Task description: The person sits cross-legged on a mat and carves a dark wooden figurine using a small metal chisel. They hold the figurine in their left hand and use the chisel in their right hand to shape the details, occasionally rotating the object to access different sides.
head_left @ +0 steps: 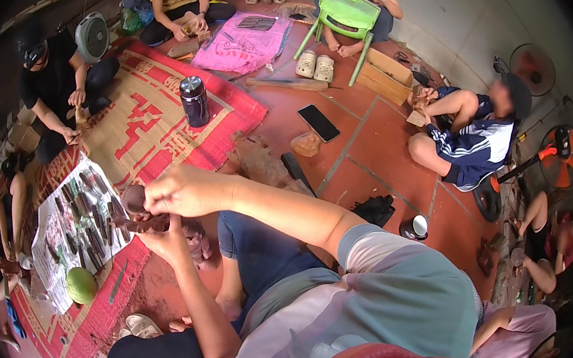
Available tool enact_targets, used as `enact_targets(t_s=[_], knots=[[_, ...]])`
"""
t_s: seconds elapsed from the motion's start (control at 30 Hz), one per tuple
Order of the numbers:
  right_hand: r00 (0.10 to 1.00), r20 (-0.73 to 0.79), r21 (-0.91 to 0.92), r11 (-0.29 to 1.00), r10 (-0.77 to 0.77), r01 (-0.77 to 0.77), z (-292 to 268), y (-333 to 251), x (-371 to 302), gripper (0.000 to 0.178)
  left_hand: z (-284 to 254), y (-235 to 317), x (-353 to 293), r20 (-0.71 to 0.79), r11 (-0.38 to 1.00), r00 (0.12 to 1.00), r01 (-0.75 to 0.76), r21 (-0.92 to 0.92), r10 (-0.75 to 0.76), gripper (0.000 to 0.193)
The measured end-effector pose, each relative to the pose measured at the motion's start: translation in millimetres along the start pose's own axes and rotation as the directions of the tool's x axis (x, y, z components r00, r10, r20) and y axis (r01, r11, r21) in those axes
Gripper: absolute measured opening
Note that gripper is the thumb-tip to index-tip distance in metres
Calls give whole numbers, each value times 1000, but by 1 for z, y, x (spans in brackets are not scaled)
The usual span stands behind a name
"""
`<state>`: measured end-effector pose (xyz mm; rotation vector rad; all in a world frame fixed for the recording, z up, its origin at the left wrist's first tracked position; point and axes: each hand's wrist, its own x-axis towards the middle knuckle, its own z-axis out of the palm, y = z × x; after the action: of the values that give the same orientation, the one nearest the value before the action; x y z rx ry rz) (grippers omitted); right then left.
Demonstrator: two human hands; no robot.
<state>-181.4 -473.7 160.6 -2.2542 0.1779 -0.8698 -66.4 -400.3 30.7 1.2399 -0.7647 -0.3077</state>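
Observation:
My left hand [167, 239] is closed around a dark brown, lumpy piece [146, 224] that looks like carved wood. A rounded brown part [134, 198] stands at its upper end. Over it, my right hand [186, 191] is closed, its fingertips pressed at the rounded part. Whatever those right fingers pinch is hidden from view. Left of my hands, many slim carving tools [89, 228] with dark handles lie in rows on a white printed sheet [51, 277]. A green round fruit [81, 285] rests at the sheet's near edge, with a thin blade [118, 282] beside it.
A red and tan mat [155, 126] carries a dark flask [194, 101]. Ahead lie a phone [319, 122], a wood lump [306, 144] and pale clogs [315, 66]. A white mug [414, 228] stands to my right. Several people sit around, one beside a green chair [349, 13].

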Motion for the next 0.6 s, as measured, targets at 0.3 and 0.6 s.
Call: enact_targets(t_s=[0.3,0.6], knots=[[951,-296,-31,995,-95,90,-6,-4,6,9,-8,2,3,2,973,994,-105,204,107,70],[960,-256,-41,993,-115,108,-1,-1,18,8,-7,3,5,10,976,995,-102,193,102,67]])
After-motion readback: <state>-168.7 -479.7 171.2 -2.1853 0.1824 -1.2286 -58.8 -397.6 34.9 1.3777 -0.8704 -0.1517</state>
